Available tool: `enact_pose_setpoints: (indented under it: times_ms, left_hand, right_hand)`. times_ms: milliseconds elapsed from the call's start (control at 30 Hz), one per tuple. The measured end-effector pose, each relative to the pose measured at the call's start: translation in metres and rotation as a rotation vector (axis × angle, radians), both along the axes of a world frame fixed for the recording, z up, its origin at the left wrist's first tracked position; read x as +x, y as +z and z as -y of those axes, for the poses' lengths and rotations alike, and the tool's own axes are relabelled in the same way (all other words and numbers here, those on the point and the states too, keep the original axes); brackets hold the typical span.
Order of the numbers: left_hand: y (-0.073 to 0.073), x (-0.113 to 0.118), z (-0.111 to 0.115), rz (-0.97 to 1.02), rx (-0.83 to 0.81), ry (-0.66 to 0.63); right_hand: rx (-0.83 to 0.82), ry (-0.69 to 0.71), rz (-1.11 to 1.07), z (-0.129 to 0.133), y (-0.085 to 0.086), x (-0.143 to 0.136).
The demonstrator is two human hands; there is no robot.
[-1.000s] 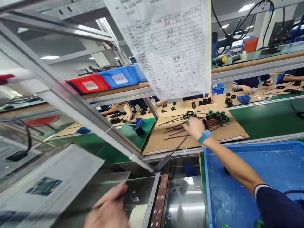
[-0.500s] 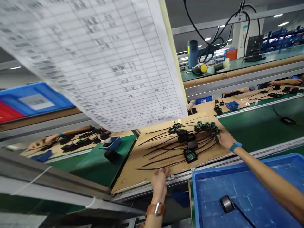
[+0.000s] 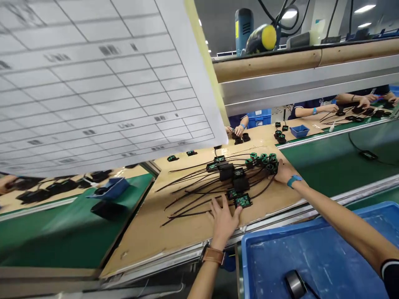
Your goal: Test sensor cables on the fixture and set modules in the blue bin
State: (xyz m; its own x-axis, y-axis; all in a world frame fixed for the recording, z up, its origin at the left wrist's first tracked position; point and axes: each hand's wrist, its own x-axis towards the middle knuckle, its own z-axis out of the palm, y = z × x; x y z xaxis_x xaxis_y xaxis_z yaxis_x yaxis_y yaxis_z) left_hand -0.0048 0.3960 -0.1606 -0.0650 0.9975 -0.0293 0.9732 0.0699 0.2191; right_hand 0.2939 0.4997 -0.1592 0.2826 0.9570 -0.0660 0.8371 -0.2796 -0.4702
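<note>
My left hand (image 3: pixel 223 222), with a brown watch strap at the wrist, lies with fingers spread over black cables (image 3: pixel 187 214) on the cardboard-covered bench (image 3: pixel 140 245). Its thumb is close to a square green circuit board in a black case (image 3: pixel 243 201). My right hand (image 3: pixel 283 172), wearing a blue wristband, has its fingers curled round the right end of a cluster of round green circuit boards (image 3: pixel 271 162); its exact hold is partly hidden. Between the hands are several black square housings (image 3: pixel 240 183) with cables trailing left.
A large blue tray (image 3: pixel 311 249) at lower right holds a black round part (image 3: pixel 295 284) with a cable. A printed sheet (image 3: pixel 124 104) hangs across the upper left. Green conveyor belts (image 3: pixel 330 160) flank the bench. Co-workers' hands (image 3: pixel 239 129) handle parts beyond the metal rail (image 3: pixel 296 85).
My left hand has moved forward and right from the bench edge, its fingers spreading over the cables. My right hand stays at the round boards. The view has shifted closer to the hanging sheet.
</note>
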Motion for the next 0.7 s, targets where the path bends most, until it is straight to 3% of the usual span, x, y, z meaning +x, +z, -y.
enact_pose_setpoints:
  times_ms: [167, 400, 700]
  left_hand:
    - [-0.001, -0.01, -0.028, -0.083, 0.089, -0.025]
    - [0.004, -0.023, -0.074, -0.082, 0.058, -0.013]
    - [0.0, -0.015, -0.086, -0.117, 0.127, 0.046]
  right_hand:
    - [-0.008, -0.037, 0.025, -0.014, -0.006, -0.003]
    - [-0.013, -0.082, 0.016, -0.024, -0.009, -0.013]
    - [-0.021, -0.127, -0.01, -0.072, -0.006, -0.02]
